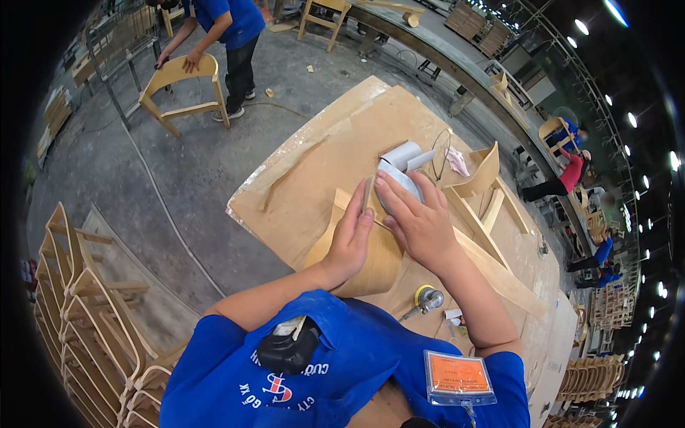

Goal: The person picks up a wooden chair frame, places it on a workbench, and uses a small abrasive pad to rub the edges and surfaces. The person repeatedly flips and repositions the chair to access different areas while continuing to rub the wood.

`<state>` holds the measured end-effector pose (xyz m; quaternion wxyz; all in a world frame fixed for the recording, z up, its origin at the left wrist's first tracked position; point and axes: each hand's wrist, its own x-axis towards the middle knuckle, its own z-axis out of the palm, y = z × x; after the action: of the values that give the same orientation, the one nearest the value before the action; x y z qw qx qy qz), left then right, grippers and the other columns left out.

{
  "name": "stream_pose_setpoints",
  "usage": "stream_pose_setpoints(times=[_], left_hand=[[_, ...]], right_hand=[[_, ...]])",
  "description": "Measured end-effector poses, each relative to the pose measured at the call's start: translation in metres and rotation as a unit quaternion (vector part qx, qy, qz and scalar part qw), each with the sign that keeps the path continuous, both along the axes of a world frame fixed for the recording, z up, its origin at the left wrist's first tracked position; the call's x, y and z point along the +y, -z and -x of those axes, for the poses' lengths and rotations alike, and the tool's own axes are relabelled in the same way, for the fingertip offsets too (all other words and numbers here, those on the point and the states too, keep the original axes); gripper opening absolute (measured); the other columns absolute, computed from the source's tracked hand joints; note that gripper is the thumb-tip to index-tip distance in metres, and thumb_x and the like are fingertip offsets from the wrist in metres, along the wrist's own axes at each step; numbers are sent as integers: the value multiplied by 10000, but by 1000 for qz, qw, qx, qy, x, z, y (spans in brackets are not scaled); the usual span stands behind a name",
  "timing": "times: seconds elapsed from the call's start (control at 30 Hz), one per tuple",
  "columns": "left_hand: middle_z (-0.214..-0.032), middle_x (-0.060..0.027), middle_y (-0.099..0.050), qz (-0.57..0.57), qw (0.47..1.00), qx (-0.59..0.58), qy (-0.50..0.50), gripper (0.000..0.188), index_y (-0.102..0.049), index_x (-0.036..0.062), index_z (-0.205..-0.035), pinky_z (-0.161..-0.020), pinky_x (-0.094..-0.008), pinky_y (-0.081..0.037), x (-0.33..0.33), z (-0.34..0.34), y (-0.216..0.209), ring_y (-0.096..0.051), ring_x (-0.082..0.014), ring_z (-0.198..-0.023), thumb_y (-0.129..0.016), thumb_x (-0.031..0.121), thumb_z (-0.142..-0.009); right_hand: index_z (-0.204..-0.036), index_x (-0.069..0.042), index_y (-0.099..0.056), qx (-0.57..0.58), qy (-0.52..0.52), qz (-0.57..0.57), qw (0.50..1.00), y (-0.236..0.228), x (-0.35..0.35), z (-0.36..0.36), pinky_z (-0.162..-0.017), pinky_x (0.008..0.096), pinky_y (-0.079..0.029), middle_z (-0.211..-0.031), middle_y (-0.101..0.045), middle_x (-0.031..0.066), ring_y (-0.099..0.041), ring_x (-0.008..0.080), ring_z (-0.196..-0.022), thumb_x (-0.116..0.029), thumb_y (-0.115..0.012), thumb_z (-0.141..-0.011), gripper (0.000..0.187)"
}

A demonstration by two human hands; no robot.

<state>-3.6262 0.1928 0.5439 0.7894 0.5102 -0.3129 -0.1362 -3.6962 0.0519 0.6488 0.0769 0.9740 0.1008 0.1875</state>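
Note:
A curved, light-wood chair part [378, 267] stands on the workbench close to my body. My left hand [348, 239] is closed around its narrow upright end, thumb on the near side. My right hand [422, 225] presses a grey-blue sheet that looks like sandpaper [397, 180] against that same end, its fingers bent over the sheet. The sheet's lower part is hidden under my right palm. Just beyond my fingers lies a curled roll of grey sheet [402, 154].
The plywood-topped workbench [307, 192] carries a wooden chair frame [485, 171], a pink cloth [457, 161] and a yellow-rimmed sander [428, 298]. Stacked chair frames [100, 321] stand at left. A co-worker [228, 28] handles a chair [187, 89] at far left; others work at right.

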Motion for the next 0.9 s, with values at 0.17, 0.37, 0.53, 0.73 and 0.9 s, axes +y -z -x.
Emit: stream_pose_setpoints(times=[0.17,0.37,0.53,0.73,0.9], left_hand=[[-1642,-236,-308,13,1000,21,13,571,-189,-61,-1609,-1235,-377,-239,1,2,1,-290,-292,-1537,-369,172,-1119],[-1639,-231,-314,0,1000,-2,-1,568,-190,-62,-1608,-1237,-374,-234,3,4,4,-288,-288,-1537,-362,176,-1122],[-1639,-226,-314,8,1000,-13,-1,561,-189,-59,-1610,-1240,-373,-228,4,6,9,-283,-285,-1538,-334,198,-1132],[-1636,-220,-319,27,1000,4,9,564,-193,-55,-1611,-1243,-374,-222,4,6,11,-290,-287,-1533,-290,247,-1144],[-1637,-221,-317,7,1000,-17,-6,558,-195,-45,-1614,-1245,-380,-221,4,8,12,-289,-292,-1533,-285,244,-1145]], right_hand=[[-1478,-173,-537,5,-2,-8,1000,4,0,0,-1034,437,-391,-1540,-521,-46,-496,344,-1305,-251,-719,-882,628],[-1462,-162,-555,20,-12,6,1000,-4,-4,11,-1037,455,-403,-1542,-520,-28,-489,354,-1320,-241,-734,-860,633],[-1434,-143,-589,-10,-25,-51,998,-12,2,26,-1048,468,-419,-1538,-526,-12,-489,368,-1331,-229,-741,-835,624],[-1396,-157,-627,17,-29,-26,999,1,3,16,-1044,460,-420,-1513,-554,-22,-495,346,-1335,-249,-742,-836,580],[-1388,-198,-631,20,-16,3,1000,-4,-7,55,-999,455,-414,-1514,-543,-70,-497,315,-1326,-258,-746,-839,564]])
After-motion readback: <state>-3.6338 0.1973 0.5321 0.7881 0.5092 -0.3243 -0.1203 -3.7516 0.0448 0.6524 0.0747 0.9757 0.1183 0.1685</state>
